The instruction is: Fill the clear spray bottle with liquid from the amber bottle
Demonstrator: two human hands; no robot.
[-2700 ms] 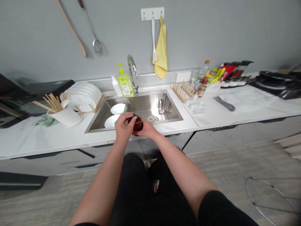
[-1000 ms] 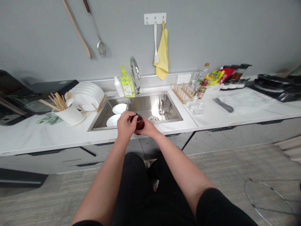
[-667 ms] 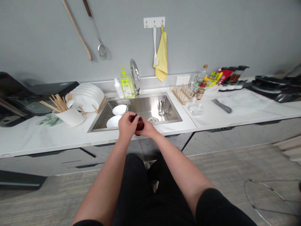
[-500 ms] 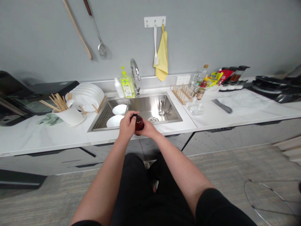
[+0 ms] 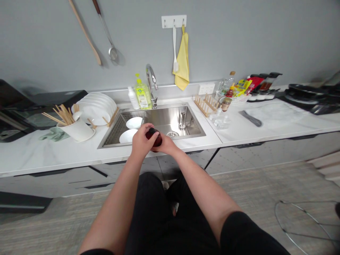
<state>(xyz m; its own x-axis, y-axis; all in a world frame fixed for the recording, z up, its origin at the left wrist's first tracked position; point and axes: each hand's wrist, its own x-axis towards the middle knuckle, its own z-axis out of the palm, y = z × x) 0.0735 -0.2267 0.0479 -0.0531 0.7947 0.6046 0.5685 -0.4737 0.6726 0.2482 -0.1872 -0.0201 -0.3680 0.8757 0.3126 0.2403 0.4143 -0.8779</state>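
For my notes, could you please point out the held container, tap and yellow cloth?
Container [image 5: 158, 141]: head view, dark red side.
Tap [image 5: 150, 86]: head view, upright pipe.
Yellow cloth [image 5: 182, 63]: head view, middle.

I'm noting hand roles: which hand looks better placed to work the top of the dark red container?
Probably the left hand: it is up at the black top, while the right hand holds the dark red container around its side.
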